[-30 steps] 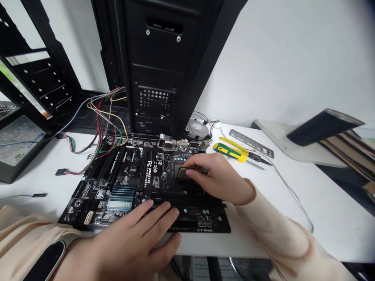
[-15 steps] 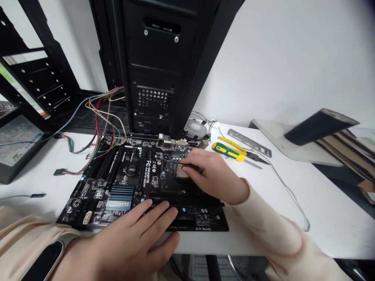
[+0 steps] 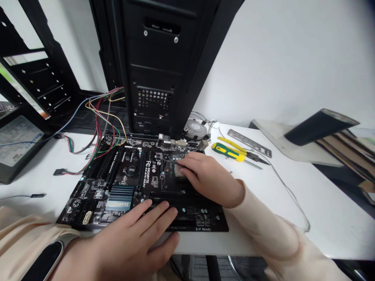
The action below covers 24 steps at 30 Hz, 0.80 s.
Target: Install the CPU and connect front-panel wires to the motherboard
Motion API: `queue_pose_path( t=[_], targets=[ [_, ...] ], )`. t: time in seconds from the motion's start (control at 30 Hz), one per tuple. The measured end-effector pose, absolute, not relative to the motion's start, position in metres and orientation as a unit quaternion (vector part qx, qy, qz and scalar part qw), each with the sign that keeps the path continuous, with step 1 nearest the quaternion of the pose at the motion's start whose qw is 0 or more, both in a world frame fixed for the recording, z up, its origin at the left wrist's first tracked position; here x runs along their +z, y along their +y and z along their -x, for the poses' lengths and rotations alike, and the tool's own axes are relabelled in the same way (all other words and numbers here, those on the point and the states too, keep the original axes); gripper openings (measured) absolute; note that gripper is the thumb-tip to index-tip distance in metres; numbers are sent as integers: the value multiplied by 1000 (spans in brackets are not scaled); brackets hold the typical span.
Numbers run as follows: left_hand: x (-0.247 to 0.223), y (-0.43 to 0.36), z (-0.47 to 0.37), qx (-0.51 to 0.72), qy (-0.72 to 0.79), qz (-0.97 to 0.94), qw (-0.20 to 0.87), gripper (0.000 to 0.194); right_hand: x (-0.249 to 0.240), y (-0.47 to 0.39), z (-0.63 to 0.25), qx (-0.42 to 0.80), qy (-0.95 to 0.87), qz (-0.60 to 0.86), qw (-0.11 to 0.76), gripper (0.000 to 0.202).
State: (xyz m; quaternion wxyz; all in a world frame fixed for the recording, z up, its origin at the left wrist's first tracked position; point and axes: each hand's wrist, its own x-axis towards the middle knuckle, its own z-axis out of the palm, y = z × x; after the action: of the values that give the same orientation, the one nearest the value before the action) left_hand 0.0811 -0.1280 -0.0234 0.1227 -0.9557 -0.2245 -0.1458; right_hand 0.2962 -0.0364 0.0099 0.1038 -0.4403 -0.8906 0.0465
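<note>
A black motherboard (image 3: 158, 187) printed with GIGABYTE lies flat on the white table. Across its front edge rests my left hand (image 3: 143, 234), open, fingers spread and palm down. My right hand (image 3: 205, 173) is bent over the socket area with thumb and index finger closed at the processor (image 3: 179, 171), a square silver-topped chip. Its right part is hidden under my fingers, so I cannot tell whether it sits fully in the socket. The blue heatsink (image 3: 120, 198) on the board is left of the processor.
A black computer case (image 3: 164, 66) stands behind the board, with coloured cables (image 3: 98, 121) hanging onto it. A power supply (image 3: 23, 140) is at the left. Right of the board lie a cooler fan (image 3: 195, 128), a green-yellow screwdriver (image 3: 228, 151), yellow-handled pliers (image 3: 234, 145) and an I/O shield (image 3: 249, 142).
My right hand has shifted slightly left, with thumb and index finger still at the processor. My left hand and the motherboard have stayed put.
</note>
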Motion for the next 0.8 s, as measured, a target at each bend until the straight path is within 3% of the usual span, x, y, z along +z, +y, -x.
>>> queue_pose_path(
  t=[0.37,0.8],
  targets=[
    [-25,-130,-79,-117,-224,960,118,30,16,-38,-293,70,-884,459,52,26],
    [-29,-129,-79,-121,-218,962,109,30,12,-35,-298,82,-887,440,109,23]
  ],
)
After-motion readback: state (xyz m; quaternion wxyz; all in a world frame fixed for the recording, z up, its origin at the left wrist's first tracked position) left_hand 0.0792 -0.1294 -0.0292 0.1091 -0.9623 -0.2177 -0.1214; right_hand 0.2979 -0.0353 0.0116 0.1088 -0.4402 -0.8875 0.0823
